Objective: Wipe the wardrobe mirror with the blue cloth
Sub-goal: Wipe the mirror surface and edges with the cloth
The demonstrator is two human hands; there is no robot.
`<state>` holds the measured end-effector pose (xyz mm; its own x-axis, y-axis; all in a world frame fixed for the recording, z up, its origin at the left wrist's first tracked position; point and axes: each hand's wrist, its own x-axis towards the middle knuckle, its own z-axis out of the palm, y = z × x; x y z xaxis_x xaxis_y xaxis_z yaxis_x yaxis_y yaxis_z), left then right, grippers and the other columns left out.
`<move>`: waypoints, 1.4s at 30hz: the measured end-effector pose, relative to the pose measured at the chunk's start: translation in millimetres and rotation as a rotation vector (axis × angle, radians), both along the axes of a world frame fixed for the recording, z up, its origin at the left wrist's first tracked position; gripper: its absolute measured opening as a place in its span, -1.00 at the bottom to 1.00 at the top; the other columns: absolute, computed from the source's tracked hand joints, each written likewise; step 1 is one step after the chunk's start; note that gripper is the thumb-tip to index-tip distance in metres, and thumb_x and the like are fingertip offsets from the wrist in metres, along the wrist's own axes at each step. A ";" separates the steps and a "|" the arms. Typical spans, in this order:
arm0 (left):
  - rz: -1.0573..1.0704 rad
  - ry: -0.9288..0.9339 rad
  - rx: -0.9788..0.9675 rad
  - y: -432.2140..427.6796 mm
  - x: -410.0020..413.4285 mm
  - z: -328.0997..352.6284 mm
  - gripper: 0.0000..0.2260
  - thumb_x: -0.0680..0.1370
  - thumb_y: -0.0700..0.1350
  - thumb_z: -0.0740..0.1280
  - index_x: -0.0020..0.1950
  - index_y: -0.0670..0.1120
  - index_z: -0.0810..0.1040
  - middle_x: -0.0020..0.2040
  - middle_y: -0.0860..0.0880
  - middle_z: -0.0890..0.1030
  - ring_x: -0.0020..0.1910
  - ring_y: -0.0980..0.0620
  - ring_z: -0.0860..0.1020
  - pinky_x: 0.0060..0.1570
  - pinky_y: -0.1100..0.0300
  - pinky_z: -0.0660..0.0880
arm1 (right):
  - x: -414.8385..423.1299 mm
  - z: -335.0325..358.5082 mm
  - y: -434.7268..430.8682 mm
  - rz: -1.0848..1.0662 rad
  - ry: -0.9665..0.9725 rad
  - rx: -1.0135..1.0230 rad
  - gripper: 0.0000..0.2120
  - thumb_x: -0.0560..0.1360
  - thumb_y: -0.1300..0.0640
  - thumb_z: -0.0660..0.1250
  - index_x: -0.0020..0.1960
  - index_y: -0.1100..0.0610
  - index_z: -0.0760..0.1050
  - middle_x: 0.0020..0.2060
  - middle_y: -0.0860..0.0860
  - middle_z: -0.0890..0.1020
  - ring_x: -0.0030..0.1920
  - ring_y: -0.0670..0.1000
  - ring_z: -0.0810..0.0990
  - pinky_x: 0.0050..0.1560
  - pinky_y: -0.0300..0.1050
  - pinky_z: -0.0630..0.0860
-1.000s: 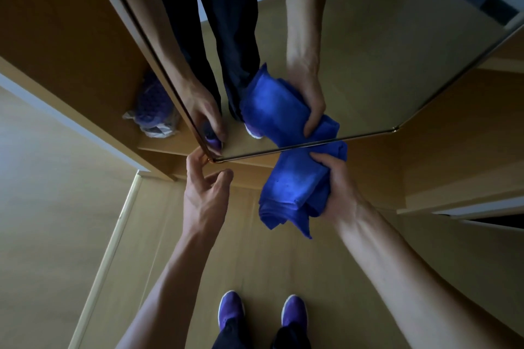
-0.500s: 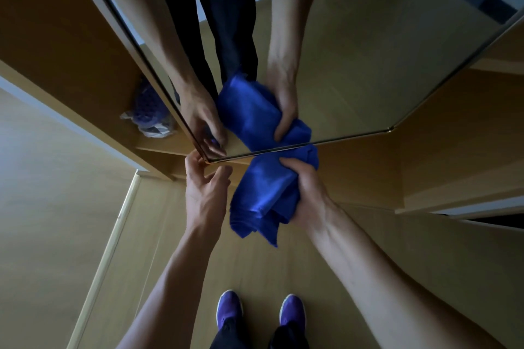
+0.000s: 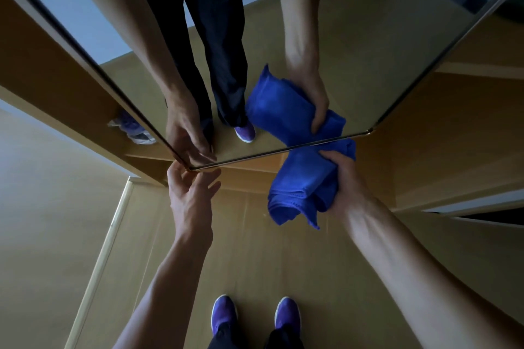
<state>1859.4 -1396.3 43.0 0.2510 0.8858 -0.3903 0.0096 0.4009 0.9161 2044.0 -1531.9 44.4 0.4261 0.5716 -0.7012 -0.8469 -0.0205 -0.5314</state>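
The wardrobe mirror (image 3: 368,51) is a tall glass door panel with a thin gold rim, seen from above down to its bottom edge. My right hand (image 3: 346,178) grips a bunched blue cloth (image 3: 295,190) and holds it against the mirror's bottom edge, right of centre. The cloth's reflection meets it at the rim. My left hand (image 3: 190,195) reaches to the mirror's bottom left corner, its fingers spread loosely and the thumb beside the corner.
My two purple shoes (image 3: 224,312) stand on the pale wooden floor below. Left of the mirror door the wardrobe is open, with a purple and white bundle (image 3: 133,127) on its low shelf. A wooden wardrobe panel (image 3: 453,150) runs along the right.
My right hand swept the cloth left along the bottom edge, then back to the right. My left hand stayed at the corner and its fingers have loosened.
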 end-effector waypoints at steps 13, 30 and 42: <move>0.100 -0.206 -0.240 -9.0 35.3 -7.8 -0.60 0.71 -0.33 0.15 0.48 -0.52 0.19 0.25 -0.34 0.52 0.02 0.03 0.57 -0.06 0.39 0.56 | 2.6 -8.7 -9.9 -0.047 0.003 0.028 -0.80 0.58 0.06 0.26 0.01 0.13 0.62 -0.16 0.08 0.70 -0.23 0.07 0.71 -0.21 -0.07 0.64; 0.013 -0.359 -0.578 -76.9 111.7 25.2 -0.64 0.61 -0.31 0.25 0.41 -0.20 0.49 0.31 -0.15 0.63 0.21 -0.08 0.65 0.23 0.02 0.59 | 59.7 4.7 -54.8 -0.177 -0.072 -0.112 -0.77 0.60 0.02 0.28 0.18 0.10 0.56 -0.09 0.06 0.71 -0.12 0.10 0.69 -0.17 0.00 0.60; -0.005 -0.328 -0.563 -83.1 122.0 28.5 -0.81 0.65 -0.25 0.17 0.11 -0.22 0.57 0.31 -0.24 0.60 0.24 -0.12 0.63 0.32 -0.02 0.53 | 69.1 -0.1 -64.7 -0.150 -0.458 -0.368 -0.81 0.51 0.21 0.44 0.11 0.12 0.59 -0.04 0.07 0.71 -0.03 0.09 0.70 -0.11 -0.06 0.60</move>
<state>1981.4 -1479.4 71.5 0.4402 0.5662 -0.6969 -0.2316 0.8214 0.5212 2113.1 -1596.6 44.4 0.7887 0.2365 -0.5675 -0.5415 -0.1699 -0.8233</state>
